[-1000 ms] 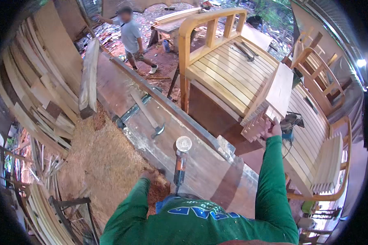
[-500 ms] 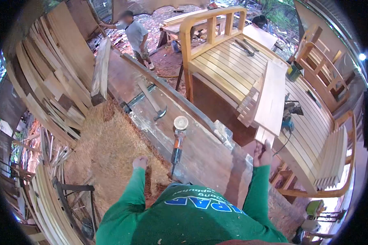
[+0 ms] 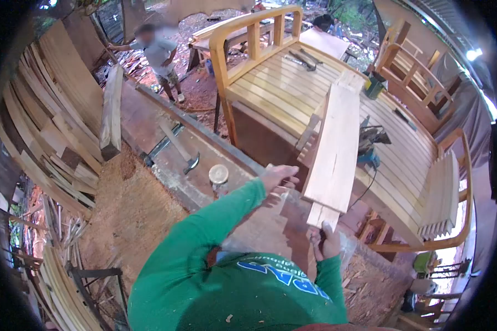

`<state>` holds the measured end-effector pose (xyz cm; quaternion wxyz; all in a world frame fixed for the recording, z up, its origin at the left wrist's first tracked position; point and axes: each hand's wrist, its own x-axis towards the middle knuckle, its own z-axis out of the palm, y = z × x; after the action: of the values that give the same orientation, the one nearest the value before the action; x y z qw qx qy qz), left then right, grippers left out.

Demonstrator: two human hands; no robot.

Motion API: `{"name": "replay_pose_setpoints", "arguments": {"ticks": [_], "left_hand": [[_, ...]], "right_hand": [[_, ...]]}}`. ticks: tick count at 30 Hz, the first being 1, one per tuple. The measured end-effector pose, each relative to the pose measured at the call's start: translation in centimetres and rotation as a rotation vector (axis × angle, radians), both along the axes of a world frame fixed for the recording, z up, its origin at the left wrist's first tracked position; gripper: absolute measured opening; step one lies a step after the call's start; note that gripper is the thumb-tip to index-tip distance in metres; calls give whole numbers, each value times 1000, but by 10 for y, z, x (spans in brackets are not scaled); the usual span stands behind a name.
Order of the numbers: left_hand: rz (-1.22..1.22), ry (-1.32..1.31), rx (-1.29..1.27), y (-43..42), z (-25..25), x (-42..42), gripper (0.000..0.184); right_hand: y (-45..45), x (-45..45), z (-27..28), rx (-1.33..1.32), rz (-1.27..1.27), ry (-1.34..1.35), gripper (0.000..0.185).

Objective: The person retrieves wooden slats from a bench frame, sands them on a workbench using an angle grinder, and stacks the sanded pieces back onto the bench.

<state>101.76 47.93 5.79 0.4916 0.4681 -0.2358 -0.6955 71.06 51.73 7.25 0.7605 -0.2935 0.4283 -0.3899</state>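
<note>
My right hand [image 3: 326, 241] grips the near end of a narrow light board [image 3: 323, 214], its thumb on top. Over that piece lies a wider pale plank [image 3: 332, 149], and both reach back across the slatted wooden bench seat [image 3: 270, 85]. Short of the plank's left edge, my left hand [image 3: 280, 177] is stretched out, fingers apart and holding nothing. Below my left forearm, an angle grinder [image 3: 218, 175] stands on the worktable [image 3: 254, 223], mostly hidden by the sleeve. Farther back on that table is a claw hammer [image 3: 183, 151].
A blue power tool [image 3: 370, 151], a dark green container [image 3: 375, 85] and pliers-like tools [image 3: 302, 59] rest on the bench. Boards [image 3: 55, 105] lean at left by a thick beam [image 3: 111, 113]. Sawdust [image 3: 130, 204] covers the floor. A person [image 3: 160, 58] stands behind the table.
My left hand has risen from beside the table and crossed right toward the plank. My right hand has drawn the boards nearer and leftward. The view has shifted right.
</note>
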Motion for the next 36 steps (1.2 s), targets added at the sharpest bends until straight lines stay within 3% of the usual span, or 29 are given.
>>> {"name": "replay_pose_setpoints", "arguments": {"ticks": [1, 3, 8, 11, 13, 14, 16, 18, 20, 21, 22, 25, 26, 30, 32, 34, 36], "left_hand": [[14, 70, -17, -19, 27, -18, 50], [-68, 92, -73, -68, 22, -32, 48], [-32, -407, -27, -121, -6, -45, 75], [24, -657, -81, -133, -39, -58, 103], [20, -734, -58, -131, -49, -60, 122], [31, -827, 8, -114, -17, -64, 119], [13, -803, -35, -97, -27, -67, 115], [41, -706, -62, -67, -21, -79, 103], [18, -857, -6, -40, -11, -93, 101], [9, -935, 18, -28, -12, -100, 99], [60, -940, -49, -25, -62, -109, 107], [258, -875, -224, 4, -67, -121, 115], [231, -839, -201, 9, -69, -119, 116], [99, -776, -150, 2, -94, -109, 114], [-93, -797, -153, 9, -93, -107, 101], [-376, -830, -202, 6, -50, -89, 80], [-416, -1086, -211, 24, -72, -84, 67]], "right_hand": [[-2, 0, 0, -26, 23, -4, 27], [-6, 1, 7, 1, 51, 66, 28], [-17, -13, -18, -5, 299, 127, 30], [-34, -27, -26, -101, 628, 323, 34], [-56, -64, -82, -450, 701, 758, 25], [-69, -83, -102, -630, 729, 974, 23], [-106, -93, -93, -304, 470, 914, 28], [-145, -107, -119, -231, 173, 682, 33], [-158, -56, -53, -210, 135, 441, 42], [-176, -44, -61, -179, 172, 271, 41], [-191, -33, -75, -149, 207, 104, 43], [-190, 11, -92, -148, 197, 246, 47], [-184, 19, -88, -140, 134, 164, 48], [-173, 27, -60, -412, 141, 391, 49], [-167, 24, -27, -453, 172, 516, 47], [-155, 16, -11, -481, 106, 600, 43], [-145, 4, -8, -486, 25, 565, 44]]}}
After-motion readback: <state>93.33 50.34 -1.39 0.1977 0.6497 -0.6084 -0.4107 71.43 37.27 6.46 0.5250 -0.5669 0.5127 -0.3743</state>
